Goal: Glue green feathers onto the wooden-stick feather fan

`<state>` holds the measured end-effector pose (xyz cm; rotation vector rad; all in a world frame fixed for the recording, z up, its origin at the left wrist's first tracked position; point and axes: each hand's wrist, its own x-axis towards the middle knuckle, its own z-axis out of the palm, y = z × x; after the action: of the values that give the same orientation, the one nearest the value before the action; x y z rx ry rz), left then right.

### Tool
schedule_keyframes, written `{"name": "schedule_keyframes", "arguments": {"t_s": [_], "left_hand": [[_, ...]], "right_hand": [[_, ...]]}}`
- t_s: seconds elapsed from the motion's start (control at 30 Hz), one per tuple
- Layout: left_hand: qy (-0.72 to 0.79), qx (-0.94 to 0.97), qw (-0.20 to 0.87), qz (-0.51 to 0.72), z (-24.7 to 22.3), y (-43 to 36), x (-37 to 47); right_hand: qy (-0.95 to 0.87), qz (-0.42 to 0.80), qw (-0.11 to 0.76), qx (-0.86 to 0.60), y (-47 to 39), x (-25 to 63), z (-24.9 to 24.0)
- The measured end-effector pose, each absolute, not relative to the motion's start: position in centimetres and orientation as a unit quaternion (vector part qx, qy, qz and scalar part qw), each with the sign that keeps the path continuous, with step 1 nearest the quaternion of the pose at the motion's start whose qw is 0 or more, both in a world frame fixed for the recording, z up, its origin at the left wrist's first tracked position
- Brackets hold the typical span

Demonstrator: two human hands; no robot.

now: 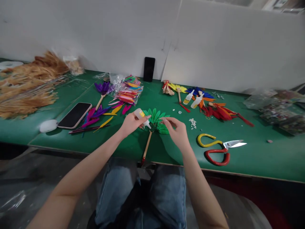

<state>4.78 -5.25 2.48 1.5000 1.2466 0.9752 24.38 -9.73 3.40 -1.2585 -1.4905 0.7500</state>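
A small fan of green feathers (156, 116) with a wooden stick handle (147, 144) lies at the table's front edge. My left hand (133, 123) is closed around a small glue bottle (145, 121), tilted so its white nozzle points down at the base of the feathers. On the fan's right side, my right hand (175, 128) is pinched at the edge of the feathers. Whatever lies between its fingertips is too small to make out. White beads (193, 123) are scattered to the right of that hand.
Scissors (221, 148) with yellow and red handles lie at the right. Two glue bottles (189, 97) and several coloured feather fans (220, 111) are farther back. At left are loose feathers (95, 116), a phone (75, 115) and tan fibre bundles (30, 82). Another phone (149, 69) leans on the wall.
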Motion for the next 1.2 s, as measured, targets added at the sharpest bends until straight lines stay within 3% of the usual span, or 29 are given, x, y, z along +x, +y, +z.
{"name": "schedule_keyframes", "arguments": {"t_s": [0.3, 0.87, 1.1, 1.2], "left_hand": [[0.502, 0.646, 0.410, 0.403, 2.1, -4.9, 5.8], [0.458, 0.669, 0.376, 0.449, 1.6, -5.6, 6.0], [0.453, 0.692, 0.337, 0.451, 1.8, -5.7, 6.3], [0.448, 0.683, 0.337, 0.468, 1.7, -5.6, 6.5]], "right_hand": [[-0.595, 0.290, 0.564, -0.494, -6.7, 22.8, 1.1], [-0.545, 0.255, 0.606, -0.520, -8.1, 22.8, 1.7], [-0.588, 0.250, 0.586, -0.499, -8.0, 23.0, 1.2], [-0.676, 0.261, 0.529, -0.441, -7.7, 22.5, 1.4]]}}
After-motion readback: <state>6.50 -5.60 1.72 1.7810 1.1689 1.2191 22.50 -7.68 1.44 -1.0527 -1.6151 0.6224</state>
